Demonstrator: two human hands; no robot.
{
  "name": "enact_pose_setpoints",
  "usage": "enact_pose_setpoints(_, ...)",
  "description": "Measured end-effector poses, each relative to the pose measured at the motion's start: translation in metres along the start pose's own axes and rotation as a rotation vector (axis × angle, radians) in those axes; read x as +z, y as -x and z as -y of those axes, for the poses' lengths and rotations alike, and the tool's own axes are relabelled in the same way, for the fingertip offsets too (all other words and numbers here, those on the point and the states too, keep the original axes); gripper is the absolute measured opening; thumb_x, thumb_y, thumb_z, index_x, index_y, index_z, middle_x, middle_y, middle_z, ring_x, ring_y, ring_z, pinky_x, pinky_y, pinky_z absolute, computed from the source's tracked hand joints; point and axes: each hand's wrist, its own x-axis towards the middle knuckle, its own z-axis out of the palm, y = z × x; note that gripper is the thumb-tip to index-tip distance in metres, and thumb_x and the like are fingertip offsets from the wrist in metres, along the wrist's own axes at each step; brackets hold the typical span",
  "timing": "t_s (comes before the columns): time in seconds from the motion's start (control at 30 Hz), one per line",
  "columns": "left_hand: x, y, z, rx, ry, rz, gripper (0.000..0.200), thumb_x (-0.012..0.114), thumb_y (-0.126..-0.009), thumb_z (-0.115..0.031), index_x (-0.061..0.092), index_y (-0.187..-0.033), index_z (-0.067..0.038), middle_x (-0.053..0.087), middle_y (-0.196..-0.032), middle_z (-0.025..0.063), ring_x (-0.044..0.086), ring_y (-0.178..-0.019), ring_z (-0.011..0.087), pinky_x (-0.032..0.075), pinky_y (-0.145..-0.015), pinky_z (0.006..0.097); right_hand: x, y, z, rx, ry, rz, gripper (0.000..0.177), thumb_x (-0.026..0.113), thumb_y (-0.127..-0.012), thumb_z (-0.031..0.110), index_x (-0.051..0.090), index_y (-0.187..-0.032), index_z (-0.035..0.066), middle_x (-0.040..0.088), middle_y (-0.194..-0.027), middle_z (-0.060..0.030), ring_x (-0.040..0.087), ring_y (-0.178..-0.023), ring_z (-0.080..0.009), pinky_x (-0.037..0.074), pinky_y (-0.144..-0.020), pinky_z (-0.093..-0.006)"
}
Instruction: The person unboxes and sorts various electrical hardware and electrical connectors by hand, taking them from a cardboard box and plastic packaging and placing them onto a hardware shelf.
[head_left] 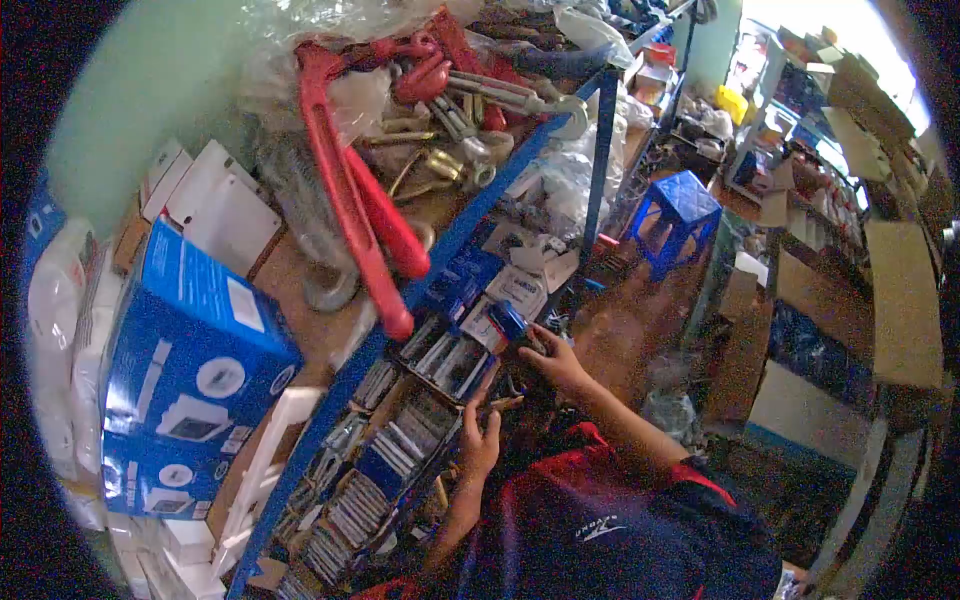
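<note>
Two bare hands in the head view, well apart from each other; right hand point(552, 360) closed around a small shiny blue item point(509, 321), dark toward the grip end, exact kind too unclear to tell; item held over the shelf's edge, just beside an open white carton point(519, 291). Left hand point(481, 440) lower, fingers loosely spread, beside the open boxes of flat packets point(405, 440); cannot tell whether fingertips touch anything there.

Packets packed in rows, many on edge; boxes sit on the lower shelf, below a blue metal shelf frame point(345, 385). Upper shelf: red long-handled tool point(345, 180), its two handles reaching out over the frame; brassy and silver metal fittings point(440, 165) near its head; large grey hook point(330, 288) beside the handles; clear plastic wrap around several pieces. Left of these, a blue printed carton point(190, 380), white pieces behind it.

Farther off, a blue plastic stool point(680, 215) upright on the brown floor point(625, 330); open cardboard boxes point(815, 330) along the right side; dark shirt point(600, 520) with red trim at bottom.
</note>
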Motion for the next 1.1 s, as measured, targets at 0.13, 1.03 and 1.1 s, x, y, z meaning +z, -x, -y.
enact_pose_setpoints(0.13,0.012,-0.003,-0.024,0.025,-0.01,-0.143,0.042,0.054,-0.089,-0.023,0.043,-0.124,-0.003,0.054,-0.108,0.0092,0.052,-0.093,0.0195,0.044,-0.079,0.0311,-0.005,-0.062,-0.018,-0.021,-0.046,0.09,0.059,0.071,-0.075,0.027,0.048,-0.123,-0.001,0.06,-0.114,-0.0125,0.057,-0.102,-0.02,0.043,-0.089,-0.0321)
enact_pose_setpoints(1.03,0.036,0.047,0.006,-0.328,0.049,-0.474,0.043,0.059,-0.086,-0.026,0.047,-0.12,-0.003,0.056,-0.109,0.015,0.054,-0.101,0.0261,0.042,-0.088,0.0363,0.044,-0.236,-0.105,-0.207,0.377,0.054,0.036,0.058,-0.075,0.019,0.051,-0.107,0.005,0.059,-0.1,-0.0169,0.058,-0.085,-0.0355,0.046,-0.074,-0.0415)
enact_pose_setpoints(1.1,0.036,0.048,0.006,-0.31,0.037,-0.468,0.043,0.059,-0.086,-0.026,0.047,-0.12,-0.003,0.056,-0.109,0.0149,0.054,-0.101,0.0261,0.042,-0.089,0.0361,0.053,-0.226,-0.113,-0.246,0.166,0.021,0.038,0.059,-0.074,0.017,0.051,-0.108,0.005,0.058,-0.101,-0.0204,0.056,-0.09,-0.0397,0.046,-0.076,-0.0435)
